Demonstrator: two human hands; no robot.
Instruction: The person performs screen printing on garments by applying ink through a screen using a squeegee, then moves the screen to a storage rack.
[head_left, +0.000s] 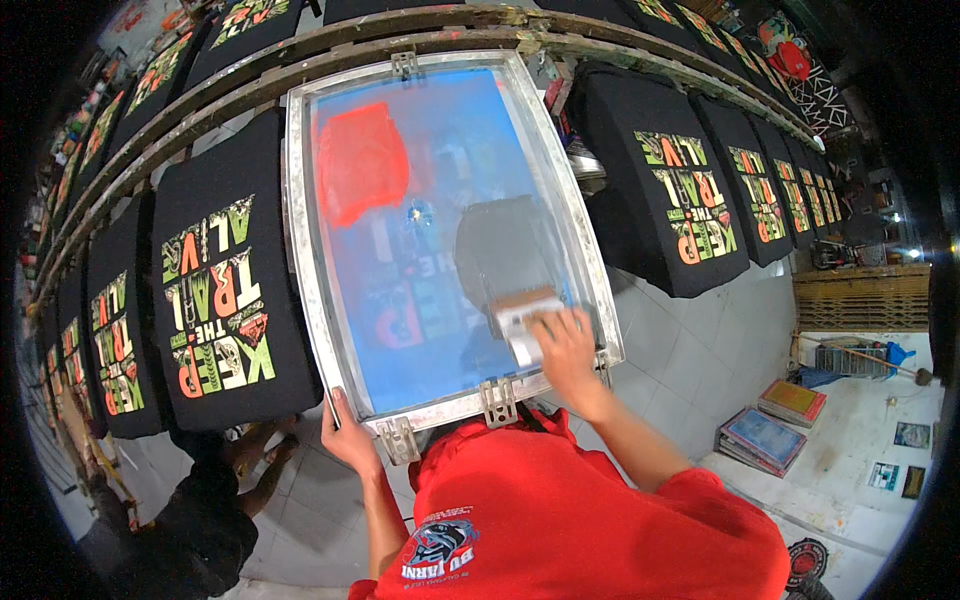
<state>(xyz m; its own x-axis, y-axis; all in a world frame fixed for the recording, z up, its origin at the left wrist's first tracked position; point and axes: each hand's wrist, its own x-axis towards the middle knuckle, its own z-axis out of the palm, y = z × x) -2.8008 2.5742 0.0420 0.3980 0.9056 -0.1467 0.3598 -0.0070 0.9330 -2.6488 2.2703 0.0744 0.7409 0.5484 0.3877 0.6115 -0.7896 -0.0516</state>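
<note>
The right hand (566,348) is closed on a squeegee (514,322), positioned near the screen frame's (296,250) near right corner, at the dark grey ink (508,245). The left hand (348,437), partly curled, grips the near left corner. Red ink (365,165) lies toward the far left corner.

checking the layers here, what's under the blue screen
Faint lettering shows through the screen, seemingly on something beneath. The red patch, grey patch and squeegee cover what lies below them; the surface carrying the lettering is too hazy to identify.
</note>
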